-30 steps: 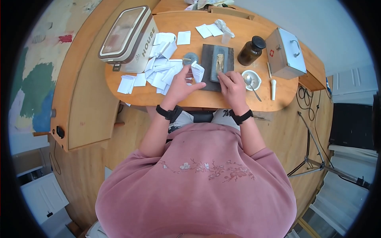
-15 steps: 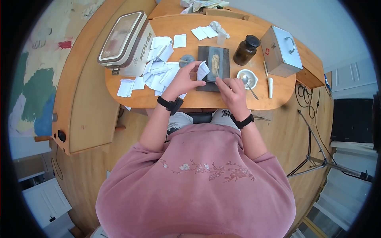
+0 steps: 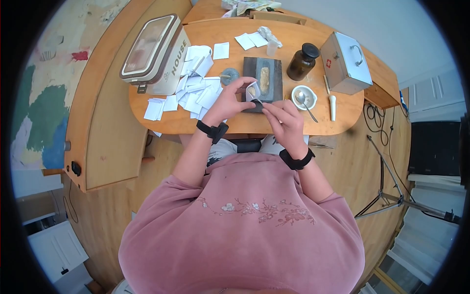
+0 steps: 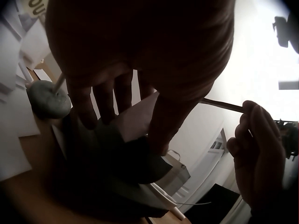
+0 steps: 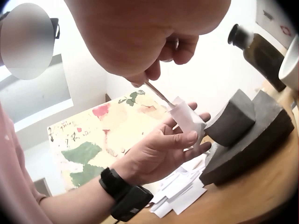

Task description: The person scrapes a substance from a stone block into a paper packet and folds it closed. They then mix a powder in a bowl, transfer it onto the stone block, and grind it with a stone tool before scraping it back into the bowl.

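My left hand (image 3: 226, 104) holds a small folded white paper packet (image 5: 187, 117) between thumb and fingers, its mouth spread. Tan material (image 3: 251, 91) shows inside it in the head view. In my right hand (image 3: 288, 122) is a thin stick-like tool (image 5: 160, 93), pinched near its end, and its far end reaches into the packet's mouth. Just beyond the packet lies a long grey stone block (image 3: 264, 93) with tan powder (image 3: 265, 78) along its top. Beneath that block is a dark slab (image 3: 277, 96).
Folded white papers (image 3: 198, 93) and a round grey stone (image 4: 49, 99) with a stick lie left. To the right stand a white bowl (image 3: 295, 103) with a spoon (image 3: 309, 111), a brown bottle (image 3: 302, 63), a white pestle (image 3: 333, 110) and a silver case (image 3: 346, 66). A lidded box (image 3: 171, 63) stands back left.
The right hand has drawn back from the grey block towards the packet, bringing the tool's tip to its mouth. The left hand has turned the packet so its inside shows.
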`<state>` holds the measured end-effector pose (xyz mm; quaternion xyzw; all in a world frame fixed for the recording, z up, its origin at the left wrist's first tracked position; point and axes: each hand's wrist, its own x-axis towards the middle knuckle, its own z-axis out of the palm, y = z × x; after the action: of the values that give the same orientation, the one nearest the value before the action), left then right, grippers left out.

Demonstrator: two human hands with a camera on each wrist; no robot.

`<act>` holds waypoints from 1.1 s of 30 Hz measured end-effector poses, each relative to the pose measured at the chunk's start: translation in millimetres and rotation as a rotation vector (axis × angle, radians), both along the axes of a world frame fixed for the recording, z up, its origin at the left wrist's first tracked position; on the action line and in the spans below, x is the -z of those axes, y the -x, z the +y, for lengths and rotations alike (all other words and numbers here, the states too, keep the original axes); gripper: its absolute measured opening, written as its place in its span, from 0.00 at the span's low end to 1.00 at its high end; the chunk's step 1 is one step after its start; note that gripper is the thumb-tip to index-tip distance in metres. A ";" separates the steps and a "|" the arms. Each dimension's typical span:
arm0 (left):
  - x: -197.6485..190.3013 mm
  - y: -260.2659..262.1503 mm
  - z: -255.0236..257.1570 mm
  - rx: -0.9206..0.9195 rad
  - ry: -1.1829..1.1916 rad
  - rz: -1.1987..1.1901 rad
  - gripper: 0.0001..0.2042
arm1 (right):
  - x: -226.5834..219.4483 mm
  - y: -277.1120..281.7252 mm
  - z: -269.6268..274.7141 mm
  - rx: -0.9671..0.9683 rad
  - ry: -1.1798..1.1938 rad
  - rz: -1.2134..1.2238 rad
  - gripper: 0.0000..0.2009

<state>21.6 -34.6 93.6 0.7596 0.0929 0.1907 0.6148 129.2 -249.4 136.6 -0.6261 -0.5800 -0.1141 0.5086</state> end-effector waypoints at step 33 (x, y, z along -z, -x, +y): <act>16.6 31.1 -0.3 -0.256 -0.022 0.100 0.41 | 51.1 -32.5 39.4 0.139 0.019 0.195 0.07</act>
<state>-9.5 -34.9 77.1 0.7568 0.2174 0.2306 0.5717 161.8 -210.0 85.5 -0.6779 -0.4839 -0.0822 0.5473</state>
